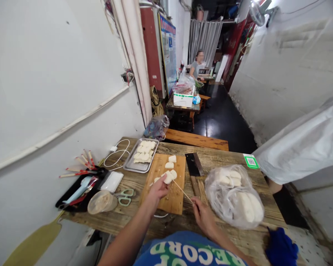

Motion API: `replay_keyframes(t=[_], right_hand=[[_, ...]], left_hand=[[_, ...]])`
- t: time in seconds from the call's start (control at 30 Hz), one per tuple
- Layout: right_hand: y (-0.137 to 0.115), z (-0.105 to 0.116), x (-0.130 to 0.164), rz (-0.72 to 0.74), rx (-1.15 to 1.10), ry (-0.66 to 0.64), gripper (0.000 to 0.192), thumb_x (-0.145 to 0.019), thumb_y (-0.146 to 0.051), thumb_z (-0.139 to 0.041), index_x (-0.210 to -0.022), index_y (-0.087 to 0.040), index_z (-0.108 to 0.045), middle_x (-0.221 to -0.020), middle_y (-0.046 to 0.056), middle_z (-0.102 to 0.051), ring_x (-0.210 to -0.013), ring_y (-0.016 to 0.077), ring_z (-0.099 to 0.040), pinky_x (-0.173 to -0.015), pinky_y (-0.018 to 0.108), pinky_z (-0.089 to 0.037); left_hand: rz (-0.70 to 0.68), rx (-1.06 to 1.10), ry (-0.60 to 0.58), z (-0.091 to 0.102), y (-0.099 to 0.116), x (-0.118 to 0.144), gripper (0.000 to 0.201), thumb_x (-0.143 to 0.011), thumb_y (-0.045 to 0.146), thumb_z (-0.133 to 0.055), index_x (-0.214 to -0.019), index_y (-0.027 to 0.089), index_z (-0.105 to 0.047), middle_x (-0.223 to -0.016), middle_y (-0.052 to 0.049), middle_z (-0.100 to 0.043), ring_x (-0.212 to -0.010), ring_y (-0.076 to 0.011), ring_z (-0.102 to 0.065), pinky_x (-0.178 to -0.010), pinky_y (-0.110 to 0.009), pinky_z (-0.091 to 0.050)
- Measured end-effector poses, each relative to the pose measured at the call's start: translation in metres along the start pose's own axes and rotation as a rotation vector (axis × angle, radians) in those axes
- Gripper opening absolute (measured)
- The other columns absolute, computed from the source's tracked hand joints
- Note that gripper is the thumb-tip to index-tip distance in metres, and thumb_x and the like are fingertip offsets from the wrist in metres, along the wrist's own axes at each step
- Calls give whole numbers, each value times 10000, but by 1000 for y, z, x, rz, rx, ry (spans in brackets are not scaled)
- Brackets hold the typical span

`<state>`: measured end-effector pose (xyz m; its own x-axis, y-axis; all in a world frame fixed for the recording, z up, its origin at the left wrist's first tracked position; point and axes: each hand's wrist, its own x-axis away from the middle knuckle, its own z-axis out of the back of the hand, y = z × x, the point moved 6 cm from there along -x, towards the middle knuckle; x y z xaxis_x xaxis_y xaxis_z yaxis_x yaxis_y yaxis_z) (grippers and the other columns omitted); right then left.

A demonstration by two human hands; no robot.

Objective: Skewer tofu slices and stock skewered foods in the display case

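Over a wooden cutting board (162, 201), my left hand (158, 190) is closed on a thick white slice (168, 178) that looks like steamed bun. My right hand (202, 212) pinches a thin wooden skewer (183, 191), whose far end meets the slice. More white slices (171, 162) lie on the board. At the back left, a metal tray (127, 162) holds rows of white pieces (144, 150). A cleaver (193, 164) rests right of the board, with a bundle of loose skewers (202, 192) beside its handle.
Clear plastic bags (215, 199) with white buns stand on the right. At the left are scissors (125, 197), a plastic tub (102, 202) and a black holder (74, 192). A blue cloth (281, 246) lies front right. A person (194, 69) sits far back.
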<state>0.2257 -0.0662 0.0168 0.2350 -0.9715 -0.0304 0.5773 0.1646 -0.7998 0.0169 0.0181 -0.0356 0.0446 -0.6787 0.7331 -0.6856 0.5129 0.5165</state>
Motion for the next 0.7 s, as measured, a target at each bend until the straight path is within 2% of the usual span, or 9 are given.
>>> replay_keyframes(t=[0.1,0.23,0.47,0.7], right_hand=[[-2,5,8,34,-4,-2,287,-865,-189,-325,-1042,-174,-549,-983,88,-675,-866,189,-643,-773,315,-505],[-3,13,14,58,15,18,314,-865,-216,-324,-1055,-156,-567,-973,102,-680,-831,201,-656,-750,341,-525],[1,16,13,80,69,40,368,-855,-224,-328,-1044,-139,-631,-1014,119,-673,-907,219,-644,-813,363,-519],[2,16,10,77,46,31,362,-854,-216,-347,-1059,-166,-641,-1046,97,-664,-945,209,-633,-850,362,-507]], left_hand=[[-21,90,-11,-3,3,3,148,-754,133,-599,-903,127,-601,-859,-81,-672,-802,-159,-635,-615,-209,-519],[-21,235,-13,-7,8,6,251,-740,1,-553,-964,112,-570,-818,-84,-673,-819,-184,-646,-746,-307,-544],[-24,334,-44,-13,10,8,220,-769,16,-533,-970,97,-573,-912,-133,-662,-903,-226,-634,-749,-330,-554],[-29,305,-49,-17,11,11,227,-764,10,-543,-978,86,-557,-886,-121,-664,-832,-206,-650,-704,-320,-570]])
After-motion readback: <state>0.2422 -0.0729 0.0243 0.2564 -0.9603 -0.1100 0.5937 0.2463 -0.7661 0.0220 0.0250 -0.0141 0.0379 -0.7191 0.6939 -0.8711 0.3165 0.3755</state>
